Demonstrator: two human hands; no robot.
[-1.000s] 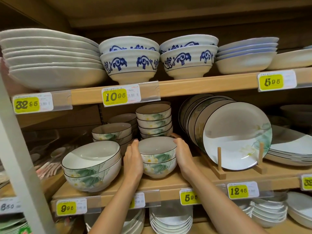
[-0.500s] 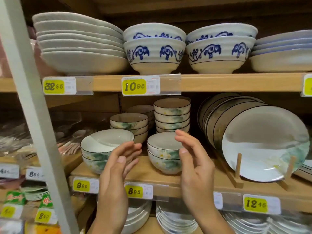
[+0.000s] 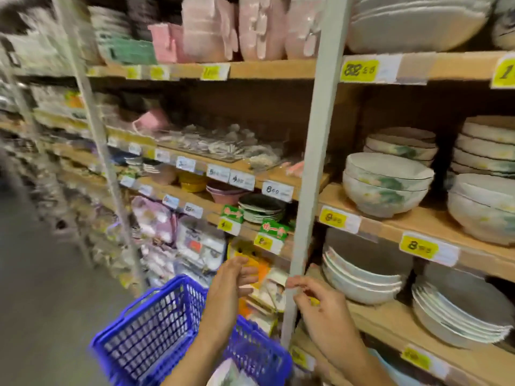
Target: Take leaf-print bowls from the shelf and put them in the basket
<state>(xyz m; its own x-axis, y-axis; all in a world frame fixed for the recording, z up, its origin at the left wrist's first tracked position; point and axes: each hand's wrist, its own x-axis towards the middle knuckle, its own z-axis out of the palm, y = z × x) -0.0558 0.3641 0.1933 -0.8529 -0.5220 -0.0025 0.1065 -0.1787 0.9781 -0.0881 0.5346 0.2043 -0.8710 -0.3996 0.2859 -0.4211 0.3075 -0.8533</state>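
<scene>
Landmark: grey post (image 3: 313,162), the shelving's upright.

Well left of post, low: blue basket (image 3: 156,327), rigid plastic lattice, rectangular. In it, at the frame's bottom edge, a pale rounded thing (image 3: 223,370) w/ greenish marks. Prob. a bowl already in, but too blurred to be sure.

L hand (image 3: 227,296) is just left of post, above the basket's far rim. Fingers half bent, relaxed, nothing in it.

R hand (image 3: 323,307) is just right of post's lower part. Fingers loosely curled, tips near the post, nothing held as far as I can see.

Right of post, mid-height on the wooden shelf (image 3: 390,227): leaf-print bowls (image 3: 386,185), two nested. Glazed ceramic, off-white w/ green leaf smears & a dark rim line, deep & round. Further right is a second stack (image 3: 482,213), same print. Below the shelf, shallow dishes (image 3: 359,277), white, stacked.

Progress, my read: little done so far. Plenty of bowls left right of post and both hands free. Glaze looks slick & the ware breakable, so a two-hand lift seems wise.
</scene>
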